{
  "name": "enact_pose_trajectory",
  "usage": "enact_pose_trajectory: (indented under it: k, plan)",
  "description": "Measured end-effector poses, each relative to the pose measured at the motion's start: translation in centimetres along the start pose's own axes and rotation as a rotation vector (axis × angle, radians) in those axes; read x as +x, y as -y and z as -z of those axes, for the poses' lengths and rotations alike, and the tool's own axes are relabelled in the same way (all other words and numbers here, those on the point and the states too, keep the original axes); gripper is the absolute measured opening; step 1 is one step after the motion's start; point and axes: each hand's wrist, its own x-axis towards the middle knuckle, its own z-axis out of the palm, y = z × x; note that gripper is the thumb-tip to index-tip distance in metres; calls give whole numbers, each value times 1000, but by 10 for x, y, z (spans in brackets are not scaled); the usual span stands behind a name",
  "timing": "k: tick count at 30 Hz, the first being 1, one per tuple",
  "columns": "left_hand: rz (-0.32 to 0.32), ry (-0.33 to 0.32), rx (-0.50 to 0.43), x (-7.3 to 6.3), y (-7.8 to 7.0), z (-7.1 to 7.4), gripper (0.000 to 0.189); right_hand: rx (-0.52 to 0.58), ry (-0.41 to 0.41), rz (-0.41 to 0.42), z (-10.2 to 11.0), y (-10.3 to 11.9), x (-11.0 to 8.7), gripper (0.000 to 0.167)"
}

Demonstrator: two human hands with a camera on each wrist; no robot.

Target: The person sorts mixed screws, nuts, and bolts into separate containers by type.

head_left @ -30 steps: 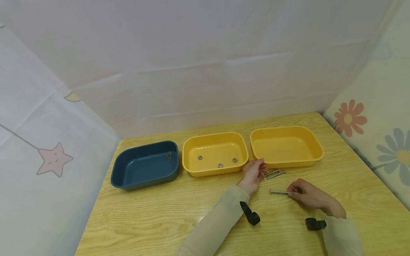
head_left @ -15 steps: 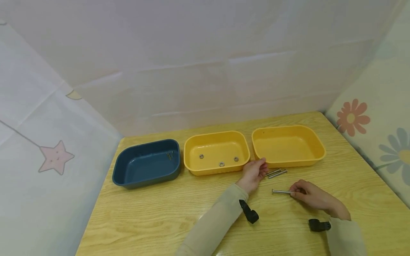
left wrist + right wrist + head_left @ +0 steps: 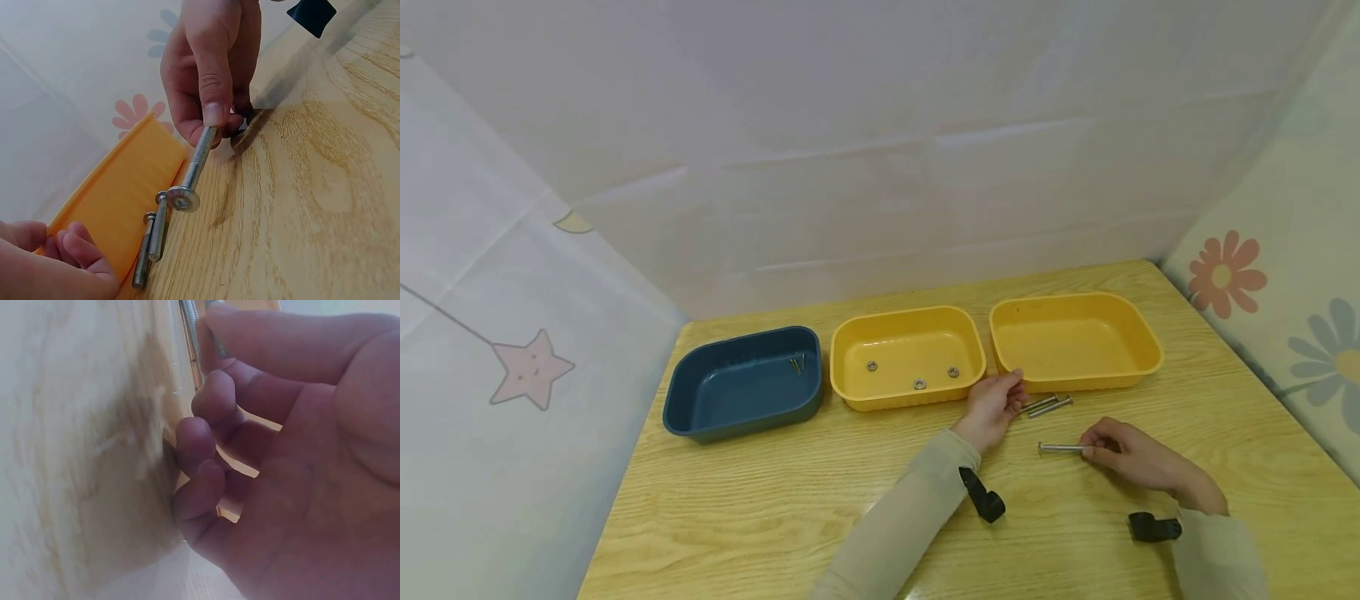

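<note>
My right hand (image 3: 1123, 457) pinches the threaded end of a long silver bolt (image 3: 1058, 448) between thumb and forefinger and holds it level just above the wooden table (image 3: 760, 508). In the left wrist view the bolt (image 3: 195, 164) points its flat head toward the camera. Two more bolts (image 3: 1047, 405) lie side by side in front of the right yellow tray (image 3: 1146, 346). My left hand (image 3: 996, 402) rests beside them at that tray's front left corner, fingers loosely curled and holding nothing. The right wrist view shows the curled fingers (image 3: 209, 456) and the bolt's thread (image 3: 189, 331).
A middle yellow tray (image 3: 850, 398) holds three nuts (image 3: 918, 384). A dark blue tray (image 3: 685, 417) at the left holds small screws (image 3: 797, 362). The right yellow tray is bare inside. Black clips (image 3: 983, 498) sit on both sleeves. White sheets wall the table's back and sides.
</note>
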Motion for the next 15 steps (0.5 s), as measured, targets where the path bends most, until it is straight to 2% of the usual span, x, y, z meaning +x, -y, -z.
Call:
enact_pose_trajectory:
  k: [9,15]
  plan:
    - [-9,-16,-17,-3,-1,-1,12,38,-6,35,2,-2,1,13]
    - [-18,-17,-13,-5,0,-2,12,3,-110,110,4,1,1,8]
